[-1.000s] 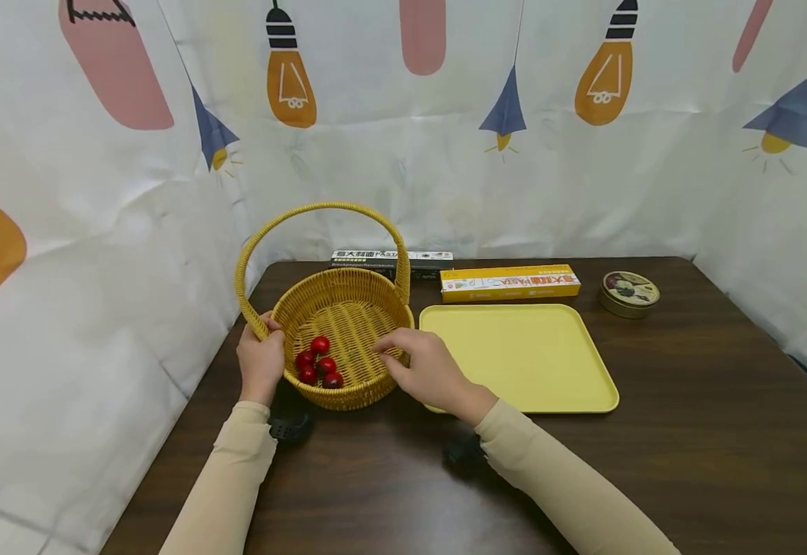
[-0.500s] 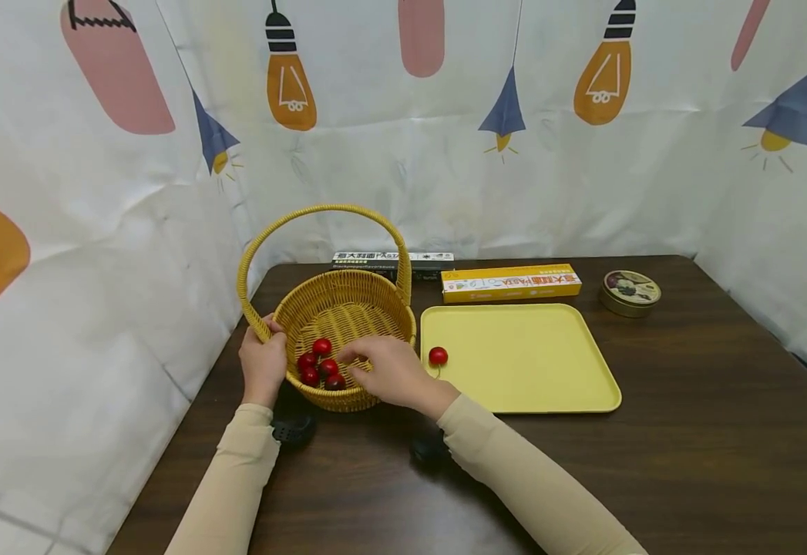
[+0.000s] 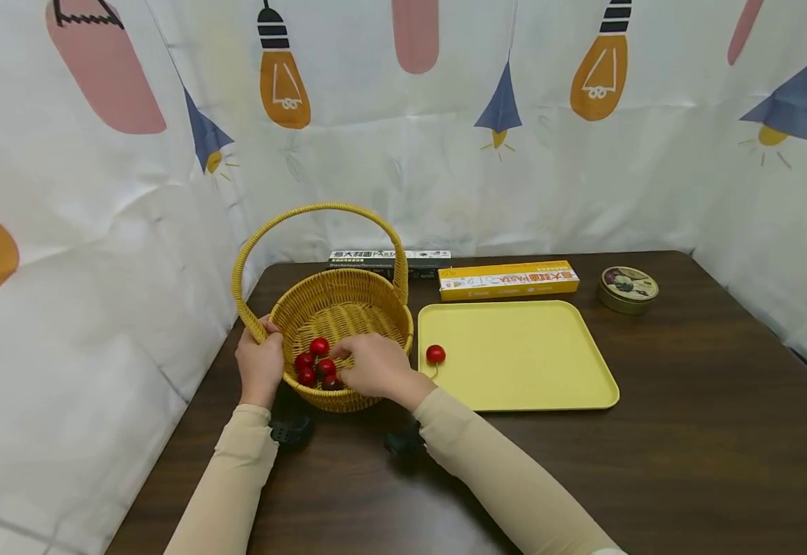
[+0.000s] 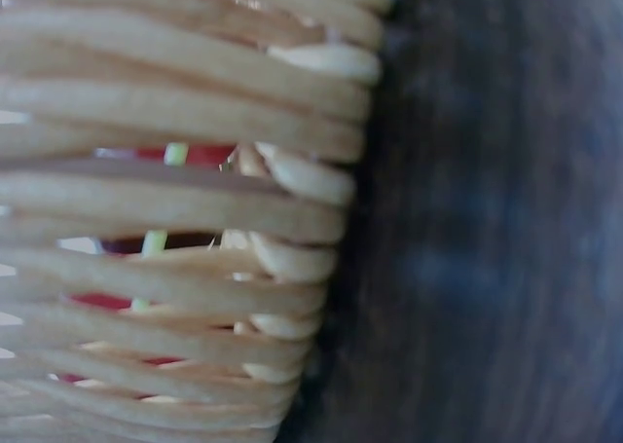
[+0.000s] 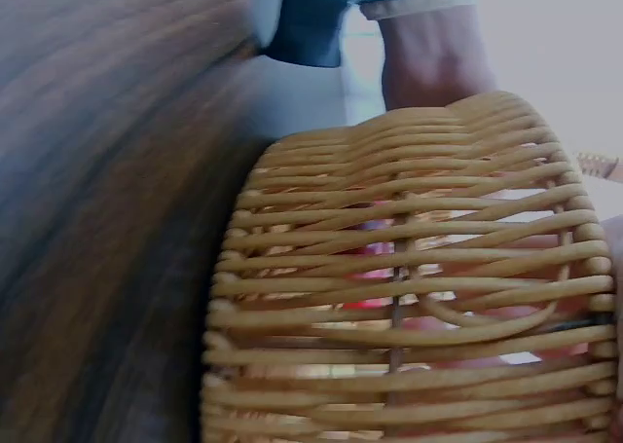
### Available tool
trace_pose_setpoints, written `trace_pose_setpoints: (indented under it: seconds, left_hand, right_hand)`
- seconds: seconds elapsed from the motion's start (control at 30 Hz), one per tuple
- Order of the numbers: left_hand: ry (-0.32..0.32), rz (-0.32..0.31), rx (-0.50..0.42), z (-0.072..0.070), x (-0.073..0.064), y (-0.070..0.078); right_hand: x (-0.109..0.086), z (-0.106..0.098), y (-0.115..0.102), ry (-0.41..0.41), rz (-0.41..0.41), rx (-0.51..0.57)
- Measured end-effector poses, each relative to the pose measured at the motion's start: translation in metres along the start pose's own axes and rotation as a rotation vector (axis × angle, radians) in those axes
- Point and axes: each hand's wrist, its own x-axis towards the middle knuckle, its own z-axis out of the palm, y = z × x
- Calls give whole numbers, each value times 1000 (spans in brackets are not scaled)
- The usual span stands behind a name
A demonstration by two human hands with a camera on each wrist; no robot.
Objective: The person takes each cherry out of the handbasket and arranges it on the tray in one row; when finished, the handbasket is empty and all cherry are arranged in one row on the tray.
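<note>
A yellow wicker basket with a tall arched handle stands tilted toward me. My left hand grips its left side, where the handle meets the rim. Inside, several red cherries lie clustered at the front left. My right hand reaches over the basket's right front rim, thumb and forefinger apart beside the cherries; whether a fingertip touches one is hard to tell. On the left part of a yellow tray lies a single cherry with its stem. Both wrist views are mostly filled by wicker weave, with red showing through its gaps.
Behind the basket lies a black pasta box. A yellow pasta box sits behind the tray, and a round tin stands to the right. A printed white cloth hangs behind the dark wooden table.
My right hand has moved left from the basket's right rim, deeper in toward the cherries. This uncovers the cherry on the tray. My left hand keeps its grip.
</note>
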Motion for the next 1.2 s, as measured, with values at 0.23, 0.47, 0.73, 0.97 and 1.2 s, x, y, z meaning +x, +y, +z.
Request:
trace_pose_setpoints:
  seconds: [0.23,0.47,0.73,0.97,1.2]
  left_hand:
    - [0,-2,-18,3,1,1]
    - [-5,-9,-22,2,0,1]
    - [-2,-5,-14,2,0,1]
    - [-5,2,3,1,-1,-2]
    - [7,11,4,2,-1,-2]
  right_hand:
    - [13,0,1,-156,4,4]
    - [21,1,-1,-301,-45,5]
    - [25,3,0,-335,-79,-16]
    - [27,4,2,-387,-143,24]
    - [28,2,2,-418,-180,7]
